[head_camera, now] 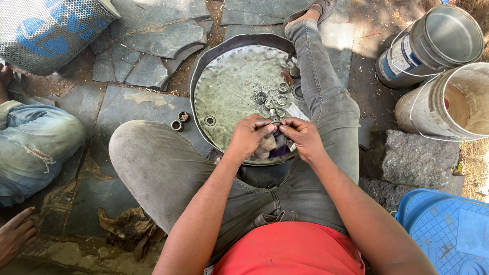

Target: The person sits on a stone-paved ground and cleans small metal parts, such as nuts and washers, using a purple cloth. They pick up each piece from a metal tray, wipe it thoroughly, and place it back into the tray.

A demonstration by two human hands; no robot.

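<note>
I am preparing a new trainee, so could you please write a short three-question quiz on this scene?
1. True or false: both hands meet over the near rim of the round metal pan.
2. The ring-shaped metal parts lie: A) in the pan, B) in the white bucket, C) in the blue crate.
3. What lies under the left hand and right hand?

Key: 1 true. 2 A. 3 A crumpled cloth.
</note>
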